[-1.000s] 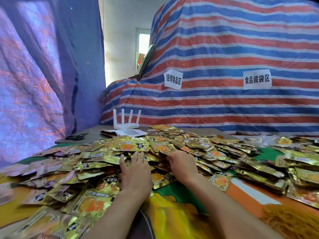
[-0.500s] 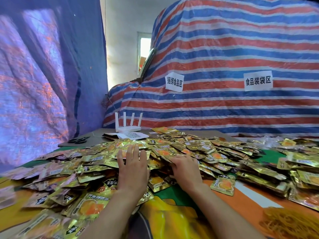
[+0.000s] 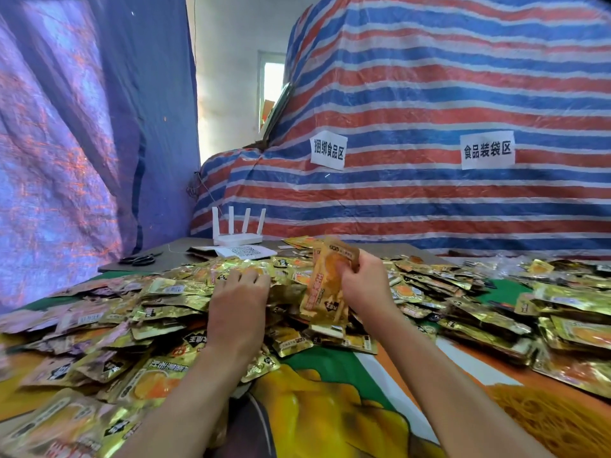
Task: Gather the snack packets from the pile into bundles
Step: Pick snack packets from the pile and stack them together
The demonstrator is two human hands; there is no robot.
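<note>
Striped tarp point(image 3: 429, 94) behind; right hand point(image 3: 367, 285) grips packet point(image 3: 325, 292), left hand point(image 3: 236, 305) flat on pile point(image 3: 165, 299).

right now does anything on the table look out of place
Yes: a white four-antenna router and black scissors sit at the far edge of the table, behind the gold foil snack packets. Neither belongs with the food.

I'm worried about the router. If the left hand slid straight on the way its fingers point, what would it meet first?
The left hand would first meet more of the packet pile; the paper sheet and router lie beyond, though depth is unclear.
</note>
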